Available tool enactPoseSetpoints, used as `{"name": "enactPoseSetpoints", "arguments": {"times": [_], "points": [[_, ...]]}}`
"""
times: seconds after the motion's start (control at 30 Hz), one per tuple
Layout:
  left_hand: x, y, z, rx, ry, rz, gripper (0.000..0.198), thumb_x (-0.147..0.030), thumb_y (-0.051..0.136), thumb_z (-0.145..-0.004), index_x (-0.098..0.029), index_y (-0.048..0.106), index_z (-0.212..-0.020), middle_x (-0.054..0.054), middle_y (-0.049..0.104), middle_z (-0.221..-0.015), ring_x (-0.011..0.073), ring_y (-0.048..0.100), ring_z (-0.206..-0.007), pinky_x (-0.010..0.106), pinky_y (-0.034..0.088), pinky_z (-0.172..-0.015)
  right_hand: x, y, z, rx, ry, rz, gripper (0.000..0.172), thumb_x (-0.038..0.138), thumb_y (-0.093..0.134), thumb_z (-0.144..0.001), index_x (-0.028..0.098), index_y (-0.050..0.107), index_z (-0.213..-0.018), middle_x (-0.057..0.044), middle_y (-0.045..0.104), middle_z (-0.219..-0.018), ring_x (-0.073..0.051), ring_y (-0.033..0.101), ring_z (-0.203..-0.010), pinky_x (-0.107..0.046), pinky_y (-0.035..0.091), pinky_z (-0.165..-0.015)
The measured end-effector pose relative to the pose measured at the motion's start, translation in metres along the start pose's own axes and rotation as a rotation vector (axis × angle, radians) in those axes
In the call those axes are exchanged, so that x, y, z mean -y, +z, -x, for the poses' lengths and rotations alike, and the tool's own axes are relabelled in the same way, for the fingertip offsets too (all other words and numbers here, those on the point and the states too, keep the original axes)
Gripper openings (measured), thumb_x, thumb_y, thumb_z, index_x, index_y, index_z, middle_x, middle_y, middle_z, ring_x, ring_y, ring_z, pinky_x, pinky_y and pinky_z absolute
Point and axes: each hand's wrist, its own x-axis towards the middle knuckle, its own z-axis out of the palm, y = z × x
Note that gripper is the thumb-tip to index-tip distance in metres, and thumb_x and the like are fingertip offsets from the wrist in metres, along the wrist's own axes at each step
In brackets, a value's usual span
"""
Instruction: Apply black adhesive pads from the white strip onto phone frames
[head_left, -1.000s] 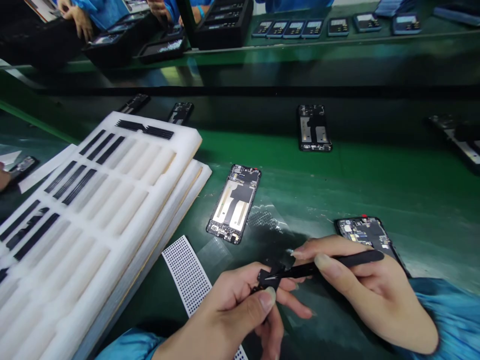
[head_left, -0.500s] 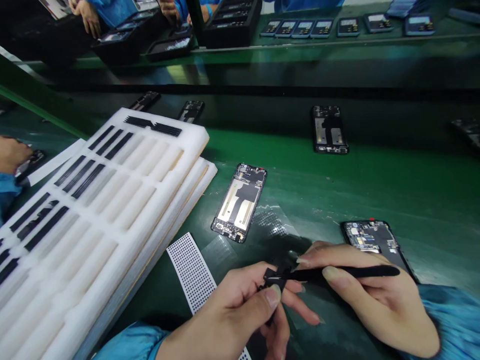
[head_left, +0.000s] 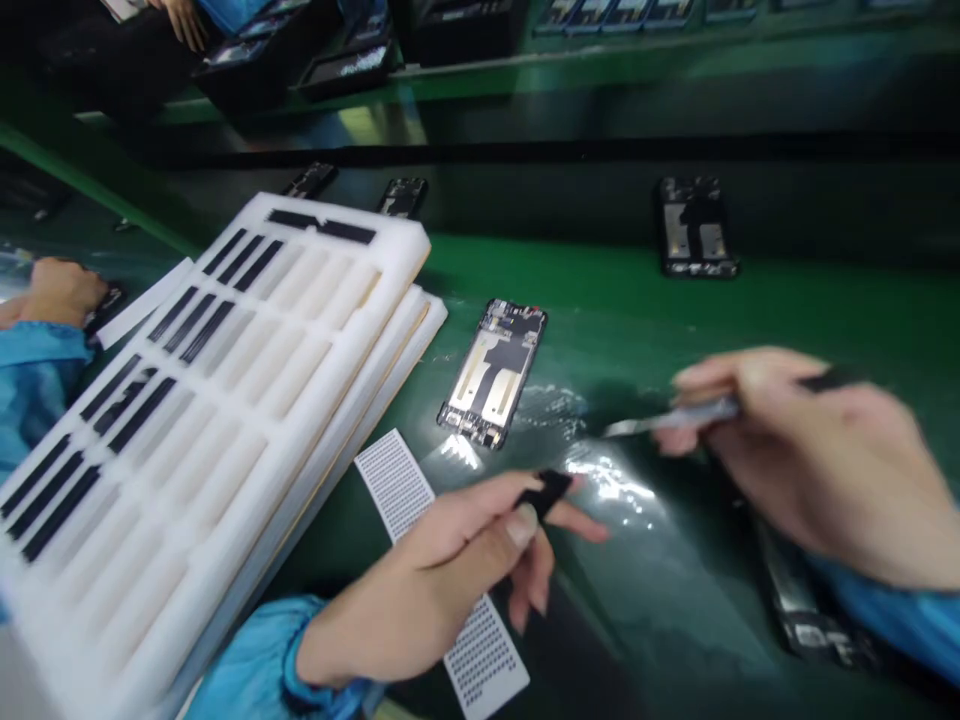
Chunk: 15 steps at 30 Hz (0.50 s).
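My left hand point(head_left: 457, 570) pinches a small black part point(head_left: 551, 490) between thumb and forefinger, low in the middle of the view. My right hand point(head_left: 817, 460), blurred by motion, grips tweezers point(head_left: 675, 418) whose tip points left, a little apart from the black part. An open phone frame point(head_left: 495, 372) lies on the green belt just beyond my left hand. Another phone frame point(head_left: 795, 590) lies under my right forearm, mostly hidden.
Stacked white foam trays point(head_left: 300, 330) with several black strips fill the left. A perforated white strip point(head_left: 442, 570) lies under my left hand. More phone frames point(head_left: 696, 228) lie further along the belt. Another person's hand point(head_left: 56, 290) rests at the left edge.
My right hand has lifted the tweezers away from the black part, up and to the right. My left hand still pinches the part. The view has tilted downward.
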Motion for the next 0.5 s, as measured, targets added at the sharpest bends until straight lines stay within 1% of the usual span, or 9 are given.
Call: {"name": "enactPoseSetpoints", "arguments": {"times": [0.07, 0.1, 0.13, 0.17, 0.2, 0.27, 0.33, 0.4, 0.5], "points": [[0.002, -0.001, 0.03, -0.174, 0.08, -0.272, 0.04, -0.035, 0.042, -0.105, -0.028, 0.046, -0.145, 0.007, 0.066, -0.109, 0.0145, 0.059, -0.082, 0.027, 0.053, -0.072, 0.001, -0.001, -0.004, -0.08, 0.055, -0.083, 0.039, 0.041, 0.059, -0.098, 0.021, 0.073, -0.067, -0.006, 0.07, -0.105, -0.012, 0.071, -0.072, -0.028, 0.062, -0.072], [0.007, -0.001, 0.048, -0.292, 0.107, -0.417, 0.041, -0.035, 0.043, -0.105, -0.03, 0.044, -0.145, 0.005, 0.066, -0.106, 0.0159, 0.061, -0.086, 0.027, 0.053, -0.072, 0.001, 0.002, -0.001, -0.055, 0.066, -0.078, 0.039, 0.041, 0.061, -0.097, 0.022, 0.074, -0.065, -0.005, 0.07, -0.107, -0.013, 0.072, -0.075, -0.028, 0.062, -0.073], [0.015, 0.0, 0.066, -0.406, 0.122, -0.578, 0.041, -0.032, 0.043, -0.105, -0.031, 0.043, -0.145, 0.004, 0.066, -0.105, 0.0159, 0.062, -0.086, 0.025, 0.054, -0.071, 0.0, 0.007, 0.005, 0.023, 0.065, -0.024, 0.039, 0.041, 0.06, -0.097, 0.023, 0.075, -0.066, -0.005, 0.072, -0.106, -0.014, 0.073, -0.078, -0.028, 0.063, -0.073], [0.025, 0.002, 0.084, -0.475, 0.122, -0.752, 0.039, -0.027, 0.042, -0.104, -0.031, 0.045, -0.144, 0.004, 0.066, -0.104, 0.0152, 0.063, -0.083, 0.023, 0.053, -0.067, -0.001, 0.014, 0.016, 0.134, 0.05, 0.039, 0.037, 0.04, 0.058, -0.098, 0.024, 0.077, -0.07, -0.005, 0.074, -0.103, -0.016, 0.074, -0.079, -0.028, 0.064, -0.072], [0.036, 0.005, 0.1, -0.504, 0.139, -0.923, 0.04, -0.022, 0.041, -0.103, -0.03, 0.047, -0.142, 0.004, 0.067, -0.104, 0.0148, 0.064, -0.082, 0.022, 0.053, -0.066, -0.002, 0.022, 0.028, 0.259, 0.02, 0.093, 0.032, 0.039, 0.058, -0.098, 0.025, 0.078, -0.077, -0.005, 0.076, -0.099, -0.018, 0.075, -0.081, -0.028, 0.064, -0.071], [0.059, 0.01, 0.126, -0.466, 0.197, -1.239, 0.049, -0.012, 0.038, -0.101, -0.03, 0.045, -0.146, 0.005, 0.068, -0.115, 0.016, 0.066, -0.091, 0.023, 0.054, -0.075, -0.002, 0.04, 0.057, 0.494, -0.064, 0.162, 0.02, 0.033, 0.058, -0.098, 0.025, 0.077, -0.094, -0.003, 0.079, -0.096, -0.019, 0.076, -0.085, -0.027, 0.064, -0.073], [0.078, 0.015, 0.141, -0.389, 0.255, -1.498, 0.056, -0.006, 0.036, -0.099, -0.028, 0.041, -0.15, 0.007, 0.063, -0.136, 0.018, 0.065, -0.104, 0.027, 0.054, -0.087, -0.003, 0.056, 0.08, 0.651, -0.15, 0.175, 0.02, 0.026, 0.059, -0.097, 0.025, 0.074, -0.11, -0.002, 0.079, -0.1, -0.018, 0.076, -0.091, -0.026, 0.062, -0.078], [0.092, 0.021, 0.147, -0.331, 0.318, -1.645, 0.058, -0.004, 0.033, -0.097, -0.024, 0.042, -0.15, 0.009, 0.053, -0.15, 0.0188, 0.064, -0.103, 0.029, 0.054, -0.086, -0.005, 0.065, 0.094, 0.73, -0.207, 0.17, 0.022, 0.022, 0.056, -0.098, 0.024, 0.072, -0.114, -0.003, 0.078, -0.103, -0.018, 0.075, -0.093, -0.026, 0.06, -0.08], [0.105, 0.029, 0.143, -0.281, 0.361, -1.724, 0.057, 0.0, 0.033, -0.094, -0.018, 0.048, -0.146, 0.009, 0.043, -0.158, 0.0188, 0.062, -0.092, 0.03, 0.054, -0.075, -0.008, 0.065, 0.098, 0.731, -0.21, 0.18, 0.02, 0.021, 0.054, -0.099, 0.022, 0.071, -0.109, -0.005, 0.077, -0.098, -0.018, 0.074, -0.09, -0.026, 0.058, -0.078]]}}
